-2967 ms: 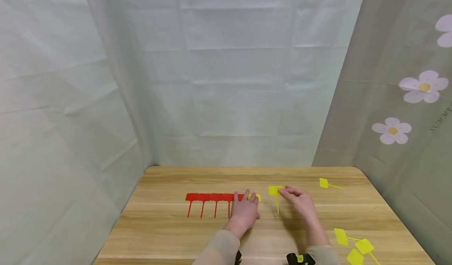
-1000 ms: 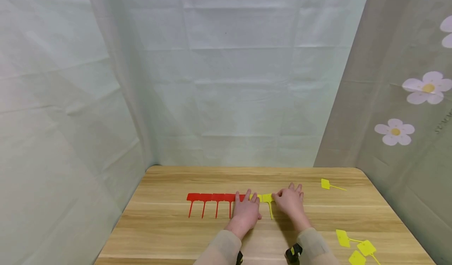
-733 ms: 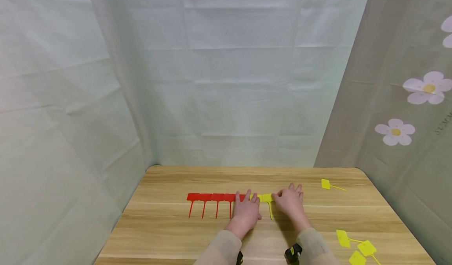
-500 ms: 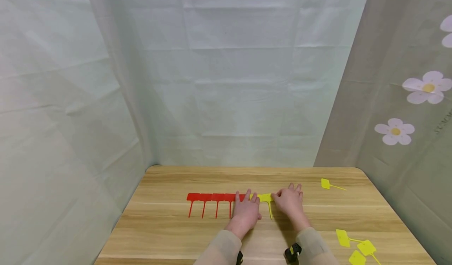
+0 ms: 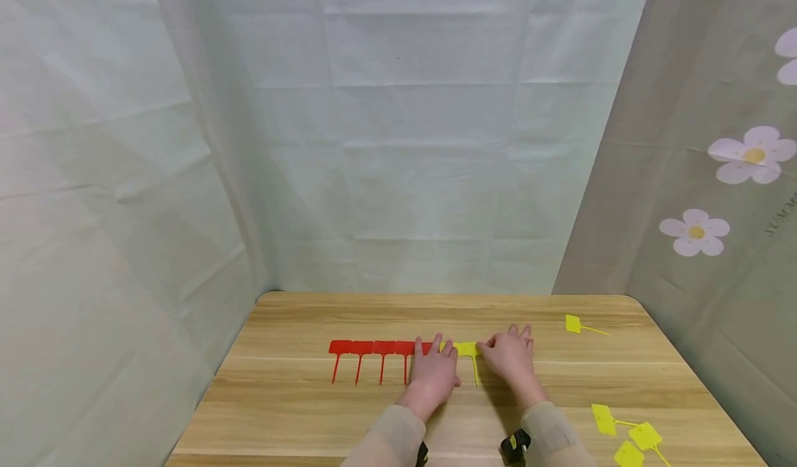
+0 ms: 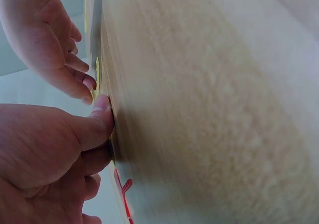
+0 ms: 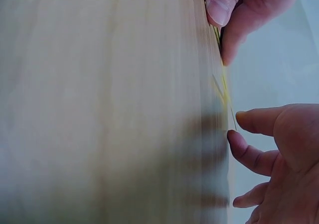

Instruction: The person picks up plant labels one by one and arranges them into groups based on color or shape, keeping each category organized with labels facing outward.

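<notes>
A row of red plastic tags [image 5: 362, 347], square-headed with thin stems pointing toward me, lies on the wooden table. My left hand [image 5: 434, 373] rests on the row's right part with fingers spread nearly straight, covering the last red tag's stem and most of a first yellow tag. Against that one lies a second yellow tag [image 5: 467, 349], its stem also toward me. My right hand [image 5: 512, 356] pinches this tag's right edge between thumb and index finger, the other fingers extended. The right wrist view shows the yellow tag [image 7: 225, 92] edge-on, reaching between those fingertips.
Several loose yellow tags lie at the right: one near the back [image 5: 573, 324], others by the front right, including an upper one [image 5: 602, 419] and a lower one [image 5: 629, 454]. Cloth curtains [image 5: 398, 176] enclose the wooden table [image 5: 280, 411] at the back and sides.
My right hand has brought the second yellow tag left and down from above the table to the row's end, then nudged it slightly further left. My left hand has stayed in place.
</notes>
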`<action>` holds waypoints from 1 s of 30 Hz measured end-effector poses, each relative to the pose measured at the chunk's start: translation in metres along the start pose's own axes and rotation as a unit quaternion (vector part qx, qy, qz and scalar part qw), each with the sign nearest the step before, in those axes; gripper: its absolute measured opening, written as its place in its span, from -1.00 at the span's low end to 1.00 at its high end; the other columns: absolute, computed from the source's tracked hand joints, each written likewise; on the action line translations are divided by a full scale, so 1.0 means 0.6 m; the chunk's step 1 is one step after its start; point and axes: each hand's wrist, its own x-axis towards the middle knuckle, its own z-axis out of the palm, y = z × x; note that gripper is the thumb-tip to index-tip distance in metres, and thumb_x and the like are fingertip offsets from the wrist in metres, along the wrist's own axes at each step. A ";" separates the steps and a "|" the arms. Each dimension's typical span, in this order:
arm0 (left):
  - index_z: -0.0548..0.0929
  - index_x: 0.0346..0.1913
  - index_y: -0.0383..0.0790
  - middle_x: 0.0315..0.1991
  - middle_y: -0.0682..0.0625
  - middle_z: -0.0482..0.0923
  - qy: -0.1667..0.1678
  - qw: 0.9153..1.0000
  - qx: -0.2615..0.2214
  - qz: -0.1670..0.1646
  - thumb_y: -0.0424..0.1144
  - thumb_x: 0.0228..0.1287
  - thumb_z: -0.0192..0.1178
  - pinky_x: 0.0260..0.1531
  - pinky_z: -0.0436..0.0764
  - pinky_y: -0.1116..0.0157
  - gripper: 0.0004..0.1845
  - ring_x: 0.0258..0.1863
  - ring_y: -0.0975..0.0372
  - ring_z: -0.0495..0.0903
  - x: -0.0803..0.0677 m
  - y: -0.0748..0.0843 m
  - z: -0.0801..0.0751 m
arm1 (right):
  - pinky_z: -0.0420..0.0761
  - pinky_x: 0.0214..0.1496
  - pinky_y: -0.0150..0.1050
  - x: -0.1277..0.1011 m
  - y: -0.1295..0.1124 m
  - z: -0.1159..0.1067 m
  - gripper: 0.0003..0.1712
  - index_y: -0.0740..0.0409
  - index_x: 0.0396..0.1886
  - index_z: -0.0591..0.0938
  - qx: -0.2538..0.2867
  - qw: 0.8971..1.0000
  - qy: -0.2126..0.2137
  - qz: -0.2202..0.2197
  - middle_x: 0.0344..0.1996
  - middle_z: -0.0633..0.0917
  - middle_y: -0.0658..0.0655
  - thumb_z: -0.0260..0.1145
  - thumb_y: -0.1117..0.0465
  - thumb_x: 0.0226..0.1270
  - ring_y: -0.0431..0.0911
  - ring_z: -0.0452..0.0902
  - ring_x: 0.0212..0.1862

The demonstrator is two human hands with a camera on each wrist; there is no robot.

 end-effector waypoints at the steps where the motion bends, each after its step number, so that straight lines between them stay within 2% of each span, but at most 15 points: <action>1: 0.54 0.55 0.00 0.57 0.11 0.42 0.001 1.000 0.001 0.000 0.17 0.41 0.37 0.57 0.14 -0.24 -0.28 0.66 0.11 0.16 0.000 0.000 0.000 | -0.02 0.52 0.57 0.000 0.000 0.000 -0.63 0.13 -0.50 0.76 -0.002 1.000 0.001 -0.001 0.38 0.25 0.85 0.40 0.02 0.48 0.77 -0.17 0.52; 23: 0.55 0.54 -0.04 0.56 0.08 0.43 0.010 1.000 -0.012 0.006 0.15 0.42 0.37 0.57 0.12 -0.25 -0.29 0.66 0.10 0.16 0.006 -0.002 0.015 | -0.01 0.55 0.53 -0.009 -0.001 -0.006 -0.65 0.18 -0.40 0.78 -0.017 1.000 0.010 -0.008 0.37 0.31 0.82 0.39 0.02 0.49 0.77 -0.12 0.51; 30: 0.56 0.53 -0.07 0.56 0.06 0.44 0.013 0.999 -0.020 0.025 0.14 0.42 0.37 0.58 0.11 -0.23 -0.29 0.66 0.09 0.16 0.004 -0.011 0.010 | -0.02 0.54 0.55 -0.005 0.000 -0.016 -0.66 0.19 -0.32 0.80 -0.009 1.000 0.013 -0.012 0.35 0.34 0.82 0.36 0.02 0.53 0.79 -0.12 0.49</action>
